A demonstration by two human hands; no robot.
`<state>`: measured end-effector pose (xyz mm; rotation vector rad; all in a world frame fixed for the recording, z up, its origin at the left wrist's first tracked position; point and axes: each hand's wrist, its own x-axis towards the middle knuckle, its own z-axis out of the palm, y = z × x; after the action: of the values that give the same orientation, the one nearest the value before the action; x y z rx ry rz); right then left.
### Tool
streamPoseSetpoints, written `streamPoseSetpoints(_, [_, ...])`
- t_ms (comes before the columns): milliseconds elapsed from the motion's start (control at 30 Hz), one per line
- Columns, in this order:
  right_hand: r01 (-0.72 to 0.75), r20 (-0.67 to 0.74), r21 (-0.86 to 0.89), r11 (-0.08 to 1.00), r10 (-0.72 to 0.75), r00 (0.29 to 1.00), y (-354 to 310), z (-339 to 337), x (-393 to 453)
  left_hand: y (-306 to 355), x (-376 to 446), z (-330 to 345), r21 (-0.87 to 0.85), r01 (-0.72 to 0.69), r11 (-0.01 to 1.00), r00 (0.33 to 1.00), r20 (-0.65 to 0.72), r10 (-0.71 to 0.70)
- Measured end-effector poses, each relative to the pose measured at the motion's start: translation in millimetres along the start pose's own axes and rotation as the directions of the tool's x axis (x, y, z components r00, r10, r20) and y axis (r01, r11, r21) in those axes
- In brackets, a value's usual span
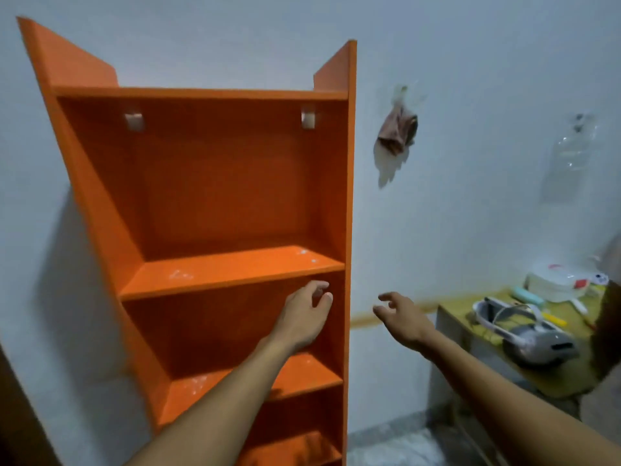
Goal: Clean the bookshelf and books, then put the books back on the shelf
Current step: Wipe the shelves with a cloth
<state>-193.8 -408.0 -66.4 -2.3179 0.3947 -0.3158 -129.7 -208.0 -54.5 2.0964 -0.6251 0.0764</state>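
Both arms extend forward from the bottom of the view; the left hand (304,314) reaches in front of the second compartment of the orange bookshelf (215,196), just under the first inner board, fingers loosely curled and holding nothing; the right hand (401,317) hangs in the air to the right of the shelf's side panel, palm turned inward, fingers spread and empty, apart from the shelf. The bookshelf stands against the pale wall (470,79); three inner boards are counted below the top board, each bare of books, with whitish specks on the upper two; two small metal brackets (134,121) sit at the back of the top compartment. One brownish cloth (398,131) hangs on the wall to the right; one low yellow table (551,381) at far right carries one headset (534,338) and assorted small items.
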Motion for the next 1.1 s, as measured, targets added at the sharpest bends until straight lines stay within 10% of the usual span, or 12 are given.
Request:
streamPoseSetpoints(367, [0.086, -0.331, 0.042, 0.995, -0.067, 0.941, -46.6, -128.1, 75.1, 151.5, 107.2, 0.7, -0.166, -0.275, 0.947, 0.960, 0.011, 0.281])
streamPoseSetpoints(1100, [0.455, -0.420, 0.277, 0.846, -0.319, 0.849, -66.4, -263.3, 438.6, 228.0, 466.8, 78.5, -0.349, -0.120, 0.929, 0.941, -0.340, -0.007])
